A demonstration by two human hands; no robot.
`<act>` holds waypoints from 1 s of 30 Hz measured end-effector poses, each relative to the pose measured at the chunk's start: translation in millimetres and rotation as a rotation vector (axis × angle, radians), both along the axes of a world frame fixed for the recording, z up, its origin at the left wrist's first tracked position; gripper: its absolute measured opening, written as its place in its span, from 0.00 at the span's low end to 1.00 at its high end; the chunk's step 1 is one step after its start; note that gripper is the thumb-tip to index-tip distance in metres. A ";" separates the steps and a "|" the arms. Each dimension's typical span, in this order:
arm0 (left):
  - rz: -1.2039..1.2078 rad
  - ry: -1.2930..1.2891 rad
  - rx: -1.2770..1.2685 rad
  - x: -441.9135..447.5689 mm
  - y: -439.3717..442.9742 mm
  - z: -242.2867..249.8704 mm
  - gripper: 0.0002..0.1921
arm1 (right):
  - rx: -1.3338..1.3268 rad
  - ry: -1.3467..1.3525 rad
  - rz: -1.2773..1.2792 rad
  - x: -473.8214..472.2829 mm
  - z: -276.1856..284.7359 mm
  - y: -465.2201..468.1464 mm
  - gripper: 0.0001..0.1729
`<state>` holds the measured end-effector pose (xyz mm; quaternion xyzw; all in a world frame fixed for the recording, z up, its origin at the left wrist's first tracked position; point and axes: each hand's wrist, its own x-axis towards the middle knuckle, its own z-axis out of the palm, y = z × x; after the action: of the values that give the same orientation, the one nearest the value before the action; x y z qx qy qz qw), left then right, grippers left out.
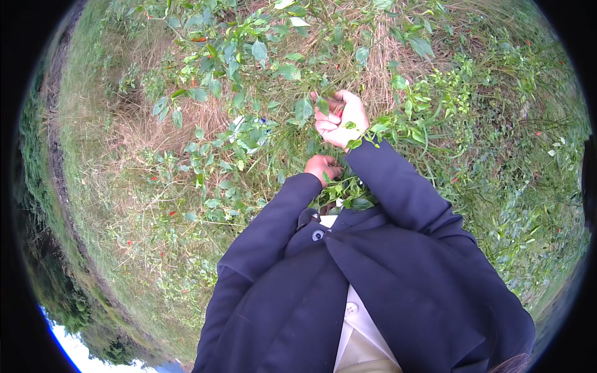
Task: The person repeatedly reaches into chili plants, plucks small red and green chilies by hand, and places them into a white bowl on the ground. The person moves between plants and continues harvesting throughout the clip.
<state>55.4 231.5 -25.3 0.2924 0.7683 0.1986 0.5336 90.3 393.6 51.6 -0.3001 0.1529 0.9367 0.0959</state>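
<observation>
My right hand (343, 120), palm up with its fingers curled, holds a red chili pepper (339, 113); a green leaf partly covers the fingers. Below and to the left of it, close to my chest, my left hand (322, 169) reaches in among chili plant leaves (347, 190). Its fingers are bent and the tips are partly hidden, so whether they grip anything does not show. Leafy chili stems (410, 123) cross by my right wrist. An orange-red chili pepper (199, 39) hangs on a plant at the upper left.
Chili plants with scattered red peppers (172, 213) and dry grass (172, 116) surround me. A white and blue object (249, 135) lies partly hidden behind leaves, left of my hands. A dark strip of ground (58, 163) curves along the far left, with trees beyond.
</observation>
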 end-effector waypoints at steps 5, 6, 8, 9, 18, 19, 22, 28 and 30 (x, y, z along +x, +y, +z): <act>-0.035 0.024 -0.021 -1.0 -0.5 6.1 0.19 | 0.577 -0.094 0.168 1.2 -4.4 5.5 0.08; 0.015 0.013 0.009 0.1 -1.2 8.5 0.15 | 0.747 -0.223 0.253 2.2 -6.3 5.4 0.07; 0.044 0.025 0.007 1.6 1.3 11.1 0.13 | 1.158 -0.398 0.364 3.0 -11.9 3.1 0.08; 0.022 0.047 -0.029 1.9 2.4 12.2 0.13 | 1.403 -0.490 0.390 2.8 -15.5 2.2 0.08; 0.048 -0.003 -0.033 5.8 3.1 22.4 0.11 | 1.676 -0.179 0.525 22.5 -31.8 10.2 0.09; 0.025 0.006 -0.046 6.0 3.5 23.7 0.11 | 1.607 -0.146 0.574 24.1 -28.3 12.8 0.09; -0.002 0.006 -0.053 5.8 4.3 28.4 0.12 | 1.435 0.009 0.503 30.2 -12.8 16.0 0.11; 0.014 0.040 -0.059 0.9 7.5 34.9 0.13 | 1.192 0.176 0.343 34.4 7.2 23.7 0.12; -0.034 0.081 -0.088 0.9 7.9 35.4 0.16 | 1.219 0.021 0.445 37.3 1.9 23.3 0.12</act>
<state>56.3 239.4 10.2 0.2895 0.7921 0.1437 0.5178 127.6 416.9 53.5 -0.2071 -0.4713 0.8558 0.0511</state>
